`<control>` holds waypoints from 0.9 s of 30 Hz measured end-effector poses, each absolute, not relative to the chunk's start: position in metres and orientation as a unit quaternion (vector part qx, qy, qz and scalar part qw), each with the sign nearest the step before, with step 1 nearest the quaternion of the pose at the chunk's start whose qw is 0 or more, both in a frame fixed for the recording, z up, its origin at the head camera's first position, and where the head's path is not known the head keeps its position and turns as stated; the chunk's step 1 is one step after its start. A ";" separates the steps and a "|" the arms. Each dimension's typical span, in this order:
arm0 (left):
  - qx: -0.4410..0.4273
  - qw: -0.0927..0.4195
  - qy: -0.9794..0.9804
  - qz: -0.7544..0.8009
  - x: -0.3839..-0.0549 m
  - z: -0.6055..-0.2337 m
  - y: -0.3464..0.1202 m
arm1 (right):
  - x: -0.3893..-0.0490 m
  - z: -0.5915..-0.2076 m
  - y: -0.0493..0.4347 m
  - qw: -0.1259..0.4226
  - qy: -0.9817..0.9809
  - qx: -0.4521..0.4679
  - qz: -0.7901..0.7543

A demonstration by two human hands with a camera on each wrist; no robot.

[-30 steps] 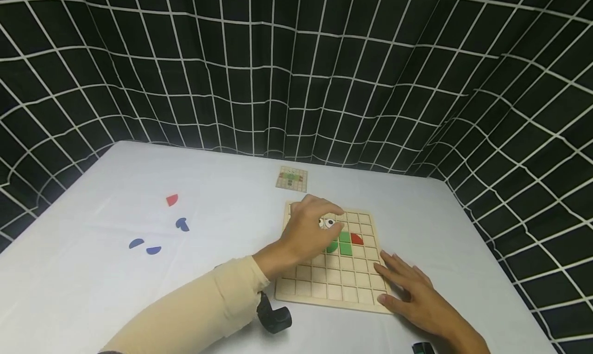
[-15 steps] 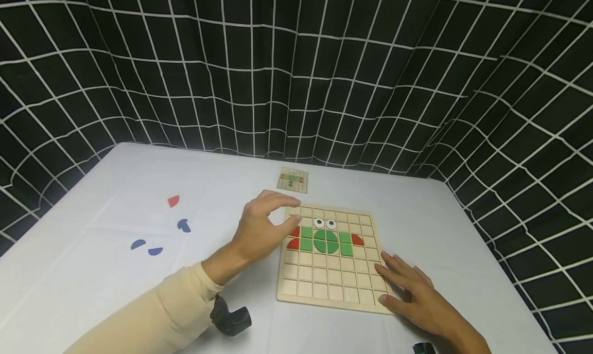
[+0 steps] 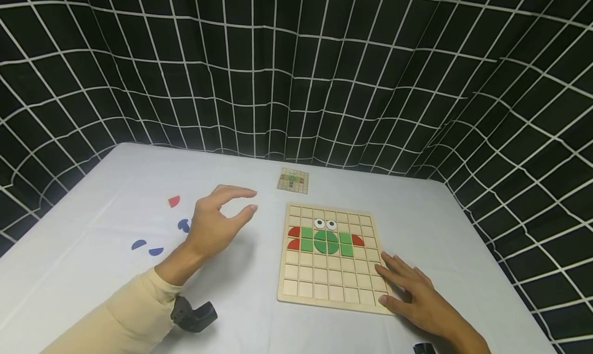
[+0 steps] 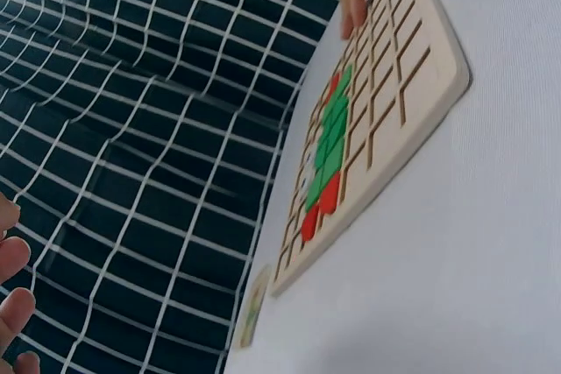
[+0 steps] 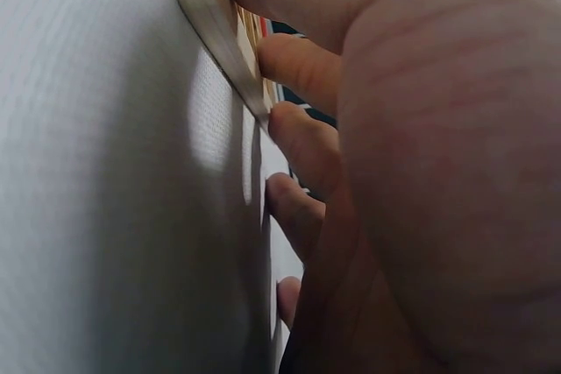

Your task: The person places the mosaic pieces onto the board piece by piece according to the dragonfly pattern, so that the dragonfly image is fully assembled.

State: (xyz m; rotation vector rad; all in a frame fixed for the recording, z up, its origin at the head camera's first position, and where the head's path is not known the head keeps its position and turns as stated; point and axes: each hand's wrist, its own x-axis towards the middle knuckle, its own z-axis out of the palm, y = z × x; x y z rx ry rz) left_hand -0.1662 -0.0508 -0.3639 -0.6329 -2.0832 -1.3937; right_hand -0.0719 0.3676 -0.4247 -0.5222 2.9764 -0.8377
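My left hand hovers over the white table left of the wooden grid board, thumb and fingers spread apart and holding nothing. Its fingertips show at the left edge of the left wrist view. On the board lie green squares, a green circle of quarter pieces, two round eye pieces, two red quarter pieces on the left and one red piece on the right. My right hand rests at the board's right edge, thumb and fingertips on its rim, fingers loosely extended.
A small pattern card lies behind the board. Left of my left hand are a red quarter piece, two blue half-circles and a pair of overlapping blue pieces, partly behind the hand. A black grid-patterned curtain surrounds the table.
My left hand has moved left from over the board, baring the eyes, green pieces and red pieces on the left side. My right hand has stayed in place.
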 end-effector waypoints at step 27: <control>0.029 0.179 -0.875 -0.449 -0.188 -0.386 -0.181 | -0.073 -0.423 0.363 0.012 0.951 -0.156 -0.266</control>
